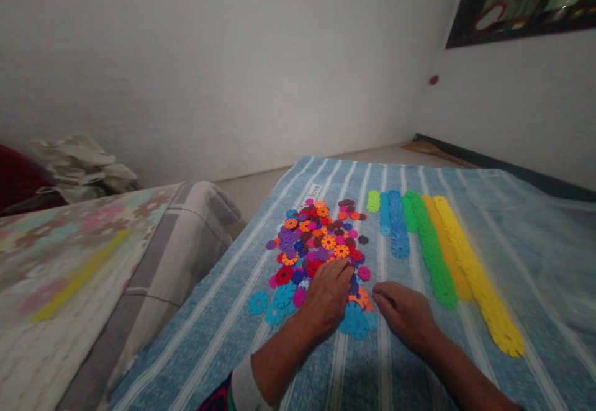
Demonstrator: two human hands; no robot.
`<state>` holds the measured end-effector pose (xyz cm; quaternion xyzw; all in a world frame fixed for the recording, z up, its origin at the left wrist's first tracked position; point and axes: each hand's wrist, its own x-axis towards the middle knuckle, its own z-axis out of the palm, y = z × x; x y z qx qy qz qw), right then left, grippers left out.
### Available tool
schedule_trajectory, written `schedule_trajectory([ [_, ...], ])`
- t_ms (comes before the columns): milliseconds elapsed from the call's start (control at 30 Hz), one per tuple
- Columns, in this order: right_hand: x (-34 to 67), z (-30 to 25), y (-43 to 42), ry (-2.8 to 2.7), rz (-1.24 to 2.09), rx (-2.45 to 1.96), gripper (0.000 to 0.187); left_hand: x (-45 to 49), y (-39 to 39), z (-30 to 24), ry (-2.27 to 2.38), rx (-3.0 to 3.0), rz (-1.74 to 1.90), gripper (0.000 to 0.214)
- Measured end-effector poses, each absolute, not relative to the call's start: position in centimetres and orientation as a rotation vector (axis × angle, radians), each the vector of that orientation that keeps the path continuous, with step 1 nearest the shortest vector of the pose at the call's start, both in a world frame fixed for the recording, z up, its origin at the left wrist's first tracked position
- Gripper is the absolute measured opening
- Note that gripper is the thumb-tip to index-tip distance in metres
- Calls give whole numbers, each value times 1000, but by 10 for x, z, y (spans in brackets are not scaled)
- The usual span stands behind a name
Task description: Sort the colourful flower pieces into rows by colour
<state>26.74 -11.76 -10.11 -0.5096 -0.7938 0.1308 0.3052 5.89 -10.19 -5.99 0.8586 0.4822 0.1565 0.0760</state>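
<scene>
A heap of plastic snowflake discs (pixel 321 237) in orange, red, purple, pink and blue lies on the striped cloth. My left hand (pixel 329 292) rests on the near side of the heap, its fingers bent together and pressed down among the discs. Whatever is under its fingertips is hidden. Just right of the heap, my right hand (pixel 406 309) is closed, the fingers curled under and the thumb side toward an orange disc (pixel 359 297). What it holds, if anything, does not show. Light blue discs (pixel 356 320) lie between and below both hands.
Overlapping rows of discs run to the right: lime (pixel 374 202), blue (pixel 398 225), green (pixel 433 256), amber (pixel 449 256) and yellow (pixel 484 284). Clear plastic (pixel 554 256) lies at the right edge. A bed (pixel 139 256) with a blurred yellow strip (pixel 81 277) stands left.
</scene>
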Motion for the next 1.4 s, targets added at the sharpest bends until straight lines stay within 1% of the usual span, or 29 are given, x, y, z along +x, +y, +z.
schedule_trajectory([
  [133, 266, -99, -118, -2094, 359, -1340, 25, 52, -95, -60, 1480, 2522, 490, 38],
  [267, 267, -99, -118, -2097, 338, -1325, 25, 39, -82, -62, 1475, 2497, 651, 35],
  [367, 267, -99, -118, -2092, 321, -1322, 26, 21, -72, -53, 1707, 2397, 738, 32],
  [467, 268, -98, -118, -2098, 331, -1331, 26, 3, -67, -36, 2064, 2209, 572, 28],
  [567, 268, -96, -118, -2102, 344, -1342, 26, -6, -68, -22, 2201, 2071, 289, 24],
  [633, 268, -95, -118, -2101, 345, -1346, 25, -5, -70, -18, 2194, 2045, 167, 26],
  [800, 268, -96, -118, -2096, 340, -1333, 25, 7, -74, -19, 2162, 2090, 62, 34],
  [967, 268, -95, -118, -2096, 328, -1332, 25, 11, -73, -18, 2164, 2076, 24, 28],
  [1167, 268, -96, -117, -2105, 321, -1332, 26, 2, -67, -24, 2116, 2047, 88, 24],
  [1400, 268, -95, -118, -2109, 329, -1328, 26, -4, -62, -31, 2065, 1846, 335, 15],
])
